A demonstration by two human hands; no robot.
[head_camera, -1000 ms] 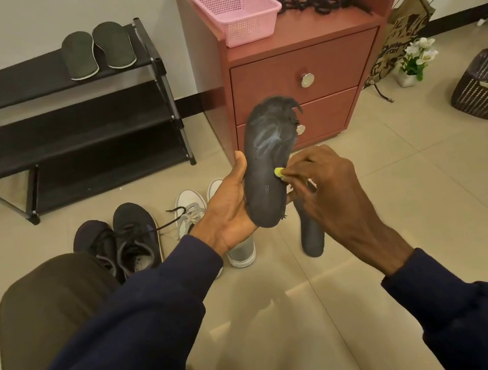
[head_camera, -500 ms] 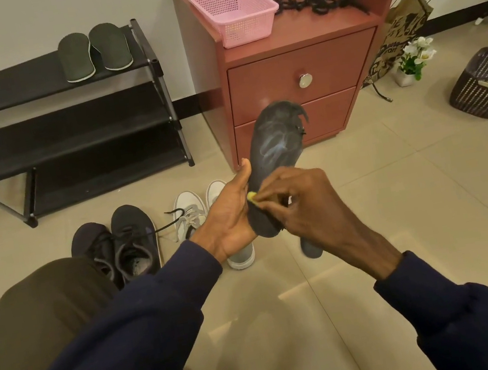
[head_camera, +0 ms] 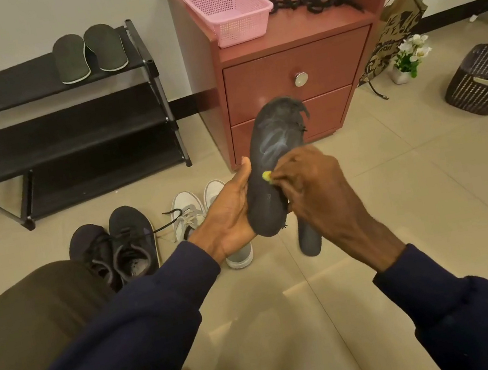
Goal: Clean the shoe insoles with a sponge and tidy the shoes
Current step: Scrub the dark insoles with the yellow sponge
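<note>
Holds a dark grey insole (head_camera: 273, 153) upright in the left hand (head_camera: 228, 213), gripped with the thumb along its left edge. Pinches a small yellow sponge (head_camera: 266, 175) in the fingertips of the right hand (head_camera: 312, 192) and presses it on the middle of that insole, under pale smears. Just below the right hand, on the floor, a second dark insole (head_camera: 309, 240). Left of the hands, white sneakers (head_camera: 191, 215), then black sneakers (head_camera: 123, 245). Beyond the hands, a red-brown nightstand (head_camera: 286, 79) with a pink basket (head_camera: 228, 11); farther left, a black shoe rack (head_camera: 64, 135).

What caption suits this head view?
Left hand holds a dark insole while the right hand presses a yellow sponge against it.
</note>
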